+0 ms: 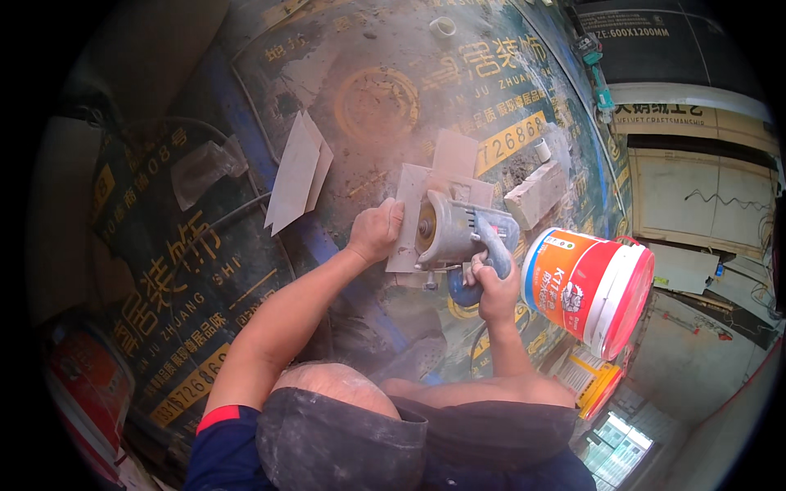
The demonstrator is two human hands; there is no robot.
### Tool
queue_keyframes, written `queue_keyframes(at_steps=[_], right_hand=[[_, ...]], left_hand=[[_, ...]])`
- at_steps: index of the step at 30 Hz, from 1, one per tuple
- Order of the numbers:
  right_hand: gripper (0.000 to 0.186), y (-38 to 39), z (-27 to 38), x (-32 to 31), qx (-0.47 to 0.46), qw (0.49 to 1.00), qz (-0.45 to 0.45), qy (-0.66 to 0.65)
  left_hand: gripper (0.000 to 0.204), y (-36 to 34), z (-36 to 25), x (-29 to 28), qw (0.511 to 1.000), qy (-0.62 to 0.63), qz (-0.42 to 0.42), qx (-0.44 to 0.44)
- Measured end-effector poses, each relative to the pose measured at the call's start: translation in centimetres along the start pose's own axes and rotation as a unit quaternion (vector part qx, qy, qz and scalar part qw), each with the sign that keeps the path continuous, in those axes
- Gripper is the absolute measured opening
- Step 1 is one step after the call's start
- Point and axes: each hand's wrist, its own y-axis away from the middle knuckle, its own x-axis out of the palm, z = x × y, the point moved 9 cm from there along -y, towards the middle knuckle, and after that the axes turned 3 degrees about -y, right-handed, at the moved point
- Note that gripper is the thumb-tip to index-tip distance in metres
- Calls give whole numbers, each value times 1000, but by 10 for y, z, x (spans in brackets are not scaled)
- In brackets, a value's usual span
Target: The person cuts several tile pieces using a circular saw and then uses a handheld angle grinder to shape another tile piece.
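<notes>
My right hand (495, 288) is wrapped round the rear handle of a handheld tile saw (449, 233), a grey, dusty power cutter with a round blade at its left side. The saw rests on a pale tile piece (412, 190). With closed fingers, my left hand (378, 231) grips that tile's left edge, just left of the blade. Another tile piece (455, 154) lies beyond the saw, partly under other pieces. Dust hangs in the air around the cut, and the blade's lower part is hidden.
Slim tile offcuts (300, 172) lie to the left. A white and orange bucket (565, 286) with a red lid stands right of the saw, beside a pale block (536, 195). Printed dark sheeting (237, 270) covers the floor. A white ring (443, 28) lies far off.
</notes>
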Motion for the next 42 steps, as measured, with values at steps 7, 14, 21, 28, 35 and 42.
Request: queue_keyframes(at_steps=[7,14,21,28,35,42], right_hand=[[19,2,-5,-3,6,1000,2,4],[18,4,-6,-2,2,1000,5,-29],[19,-4,-3,0,0,1000,11,-26],[19,-7,1,3,-8,1000,8,-18],[20,-14,1,1,-11,1000,13,-24],[33,-1,4,1,4,1000,-4,-18]], left_hand=[[41,0,-2,-1,1000,4,2,10],[40,1,1,1,1000,-15,17,-2],[39,1,-2,1,999,-21,35,-18],[39,1,-4,0,999,-3,33,-10],[40,1,-3,0,999,-19,36,-17],[42,2,0,-3,1000,-18,15,-5]])
